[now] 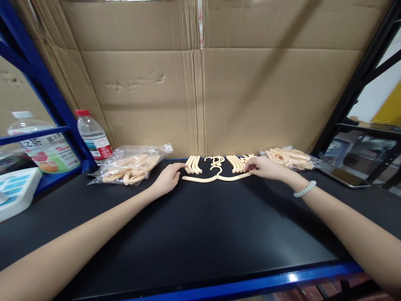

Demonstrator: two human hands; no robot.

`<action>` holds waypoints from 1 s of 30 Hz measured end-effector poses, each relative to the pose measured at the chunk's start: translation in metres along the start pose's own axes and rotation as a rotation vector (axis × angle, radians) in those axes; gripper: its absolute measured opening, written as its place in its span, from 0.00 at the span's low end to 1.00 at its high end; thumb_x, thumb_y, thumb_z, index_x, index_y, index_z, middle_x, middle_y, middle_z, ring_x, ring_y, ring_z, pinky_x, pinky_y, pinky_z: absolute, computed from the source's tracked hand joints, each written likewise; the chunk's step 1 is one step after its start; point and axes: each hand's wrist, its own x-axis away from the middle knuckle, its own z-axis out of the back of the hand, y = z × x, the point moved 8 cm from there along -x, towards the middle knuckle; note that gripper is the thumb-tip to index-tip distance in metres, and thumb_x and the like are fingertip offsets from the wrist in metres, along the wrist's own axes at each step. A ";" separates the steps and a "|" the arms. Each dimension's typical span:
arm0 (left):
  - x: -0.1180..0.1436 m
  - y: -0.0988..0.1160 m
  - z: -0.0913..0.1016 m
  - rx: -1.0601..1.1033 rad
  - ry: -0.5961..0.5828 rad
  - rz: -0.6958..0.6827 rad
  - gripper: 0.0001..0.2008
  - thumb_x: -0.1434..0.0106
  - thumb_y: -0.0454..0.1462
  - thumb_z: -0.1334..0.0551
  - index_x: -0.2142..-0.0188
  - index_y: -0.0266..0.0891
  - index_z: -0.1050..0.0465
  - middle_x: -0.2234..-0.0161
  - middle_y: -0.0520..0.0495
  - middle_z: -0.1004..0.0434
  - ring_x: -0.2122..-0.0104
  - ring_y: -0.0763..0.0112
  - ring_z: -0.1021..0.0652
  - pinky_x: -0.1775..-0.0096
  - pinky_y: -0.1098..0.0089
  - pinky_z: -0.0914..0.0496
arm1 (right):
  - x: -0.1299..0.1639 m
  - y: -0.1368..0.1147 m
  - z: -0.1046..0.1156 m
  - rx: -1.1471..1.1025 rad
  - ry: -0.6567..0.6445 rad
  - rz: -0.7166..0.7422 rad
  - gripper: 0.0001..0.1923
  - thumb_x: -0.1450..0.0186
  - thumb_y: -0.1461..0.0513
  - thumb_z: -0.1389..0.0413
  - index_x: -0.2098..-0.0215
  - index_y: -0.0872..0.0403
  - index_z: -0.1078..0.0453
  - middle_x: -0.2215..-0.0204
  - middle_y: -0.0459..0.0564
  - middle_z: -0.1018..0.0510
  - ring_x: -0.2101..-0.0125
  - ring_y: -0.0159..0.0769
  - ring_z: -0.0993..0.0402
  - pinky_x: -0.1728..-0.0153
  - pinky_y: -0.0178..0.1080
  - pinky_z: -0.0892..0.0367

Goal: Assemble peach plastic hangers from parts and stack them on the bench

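On the black table lie cream plastic clothes hanger parts. Several curved arms form a left row and a right row, with hooks between them. In front, two arms and a hook lie together in the shape of a hanger. My left hand rests beside the left row, index finger stretched out to its outermost arm. My right hand is at the right row's outer side, fingers curled and pinched by some small cream pieces. What its fingertips hold is hidden.
Clear plastic bags of cream parts lie at the left and right. Behind the left bag stands a red-capped bottle. A dark flat device lies far right. Cardboard walls off the back; blue and black frame posts flank the table.
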 end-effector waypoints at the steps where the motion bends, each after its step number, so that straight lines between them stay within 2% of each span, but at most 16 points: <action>1: 0.000 0.000 -0.001 -0.008 -0.008 -0.003 0.19 0.44 0.32 0.49 0.54 0.40 0.28 0.50 0.43 0.25 0.48 0.58 0.28 0.43 0.57 0.38 | 0.000 0.001 0.000 0.008 0.001 -0.002 0.12 0.46 0.71 0.47 0.69 0.55 0.24 0.70 0.51 0.20 0.69 0.38 0.26 0.66 0.37 0.33; 6: 0.001 -0.004 -0.009 -0.053 -0.054 -0.006 0.22 0.42 0.32 0.50 0.49 0.38 0.30 0.47 0.40 0.27 0.45 0.55 0.29 0.44 0.55 0.37 | -0.001 0.003 0.000 0.044 0.004 -0.003 0.11 0.45 0.71 0.47 0.70 0.55 0.24 0.70 0.51 0.20 0.69 0.39 0.26 0.65 0.39 0.33; 13: 0.002 -0.005 -0.013 -0.104 -0.095 -0.011 0.25 0.41 0.30 0.51 0.45 0.40 0.33 0.48 0.41 0.26 0.46 0.57 0.29 0.46 0.56 0.35 | -0.002 0.004 -0.003 0.045 -0.008 0.013 0.10 0.44 0.71 0.47 0.69 0.55 0.25 0.68 0.51 0.20 0.68 0.38 0.26 0.64 0.38 0.32; 18: 0.002 -0.006 -0.014 -0.131 -0.108 -0.016 0.25 0.40 0.29 0.53 0.44 0.36 0.33 0.48 0.38 0.28 0.47 0.57 0.28 0.46 0.57 0.34 | -0.003 0.005 -0.006 0.045 -0.008 0.029 0.10 0.44 0.71 0.46 0.68 0.56 0.25 0.68 0.51 0.20 0.67 0.37 0.26 0.65 0.36 0.33; 22: 0.003 -0.005 -0.015 -0.156 -0.115 -0.022 0.25 0.39 0.27 0.53 0.44 0.35 0.34 0.47 0.37 0.28 0.46 0.57 0.29 0.46 0.58 0.35 | -0.003 0.000 -0.007 0.052 -0.013 0.045 0.09 0.43 0.71 0.47 0.71 0.56 0.26 0.71 0.50 0.21 0.70 0.36 0.27 0.67 0.36 0.35; 30: 0.003 -0.004 -0.014 -0.166 -0.101 -0.029 0.25 0.40 0.27 0.52 0.45 0.38 0.33 0.49 0.40 0.26 0.48 0.58 0.28 0.48 0.58 0.33 | -0.005 -0.003 -0.012 0.048 -0.014 0.042 0.09 0.43 0.71 0.48 0.70 0.57 0.27 0.72 0.51 0.22 0.71 0.35 0.28 0.68 0.35 0.36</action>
